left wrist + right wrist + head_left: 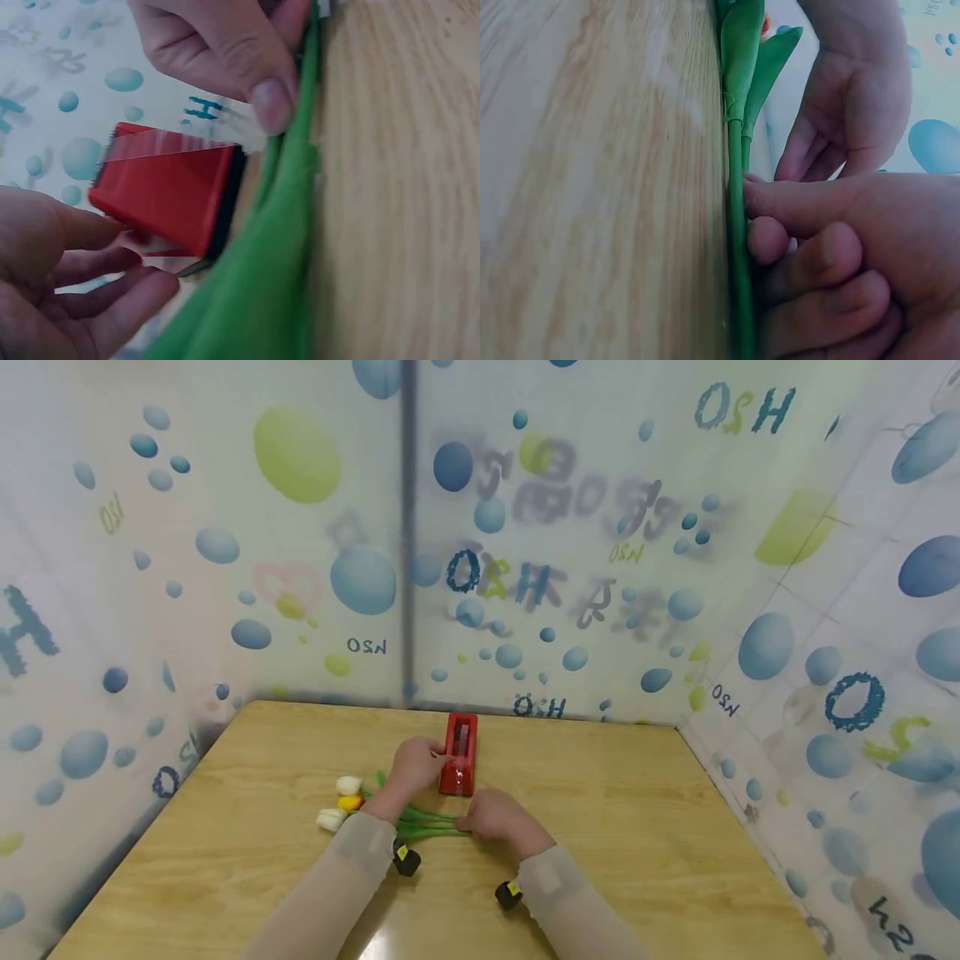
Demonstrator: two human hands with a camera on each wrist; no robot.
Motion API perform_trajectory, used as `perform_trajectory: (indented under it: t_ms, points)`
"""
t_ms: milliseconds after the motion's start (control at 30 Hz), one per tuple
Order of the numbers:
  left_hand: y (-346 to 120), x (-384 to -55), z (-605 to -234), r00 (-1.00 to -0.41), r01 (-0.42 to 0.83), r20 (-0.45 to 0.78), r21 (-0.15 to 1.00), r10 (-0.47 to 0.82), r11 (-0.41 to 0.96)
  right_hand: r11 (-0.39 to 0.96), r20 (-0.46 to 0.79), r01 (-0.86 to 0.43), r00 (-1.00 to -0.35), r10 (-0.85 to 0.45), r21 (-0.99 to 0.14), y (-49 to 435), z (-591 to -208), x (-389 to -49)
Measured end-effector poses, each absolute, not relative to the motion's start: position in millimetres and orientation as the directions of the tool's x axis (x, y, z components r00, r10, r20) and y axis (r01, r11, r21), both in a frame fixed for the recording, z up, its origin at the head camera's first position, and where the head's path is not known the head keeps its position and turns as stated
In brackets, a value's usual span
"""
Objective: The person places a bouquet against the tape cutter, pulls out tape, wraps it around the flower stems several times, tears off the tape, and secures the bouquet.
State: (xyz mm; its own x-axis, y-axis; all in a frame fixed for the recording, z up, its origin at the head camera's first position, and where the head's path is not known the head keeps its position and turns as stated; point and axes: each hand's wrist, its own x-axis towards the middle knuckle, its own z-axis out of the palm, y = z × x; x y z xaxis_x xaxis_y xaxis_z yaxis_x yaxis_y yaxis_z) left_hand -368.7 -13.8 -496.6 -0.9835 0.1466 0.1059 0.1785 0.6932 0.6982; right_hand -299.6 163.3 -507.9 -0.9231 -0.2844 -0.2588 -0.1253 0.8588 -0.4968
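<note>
Artificial tulips (349, 803) with white and orange-yellow heads lie on the table, their green stems (435, 825) pointing right. My right hand (497, 816) pinches at the stem ends, fingers curled, as the right wrist view shows from close by. Behind the stems stands a red tape dispenser (457, 781). My left hand (412, 766) reaches over the flowers and holds the dispenser's left side with bent fingers; part of that contact is hidden. From the dispenser a clear tape strip (172, 142) stretches towards the stems near my right thumb. Its far end is hard to make out.
The wooden table (637, 827) meets patterned curtains (525, 635) at its back and sides. A small black camera sits at each wrist. Wood surface extends to the right of my right hand and left of the flower heads.
</note>
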Motion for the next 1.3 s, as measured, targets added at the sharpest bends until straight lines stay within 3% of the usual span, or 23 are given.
perform_trajectory:
  t_ms: [133, 267, 367, 567, 833, 1300]
  points:
    - [-20.8, -359.0, -487.4, -0.977, 0.183, -0.004, 0.5, 0.213, 0.847, 0.841, -0.255, -0.154, -0.911, -0.325, -0.519, 167.6, -509.9, -300.7]
    - [-27.0, -337.9, -482.8, -0.938, 0.295, -0.092, 0.288, 0.333, 0.911, 0.817, -0.271, -0.15, -0.897, -0.349, -0.556, 170.2, -514.2, -299.9]
    - [-30.3, -322.0, -484.2, -0.906, 0.386, -0.059, 0.283, 0.418, 0.878, 0.79, -0.281, -0.128, -0.89, -0.358, -0.6, 169.4, -514.4, -298.8]
    - [-33.7, -311.6, -494.1, -0.842, 0.51, 0.042, 0.39, 0.538, 0.767, 0.768, -0.309, -0.078, -0.886, -0.345, -0.636, 168.5, -509.0, -299.4]
    - [-30.7, -314.7, -499.7, -0.784, 0.567, -0.024, 0.378, 0.62, 0.732, 0.615, -0.357, 0.039, -0.842, -0.404, -0.788, 182.7, -504.1, -305.2]
    - [-22.3, -316.2, -495.4, -0.805, 0.548, -0.003, 0.382, 0.593, 0.745, 0.763, -0.283, -0.072, -0.903, -0.324, -0.642, 170.1, -509.0, -304.3]
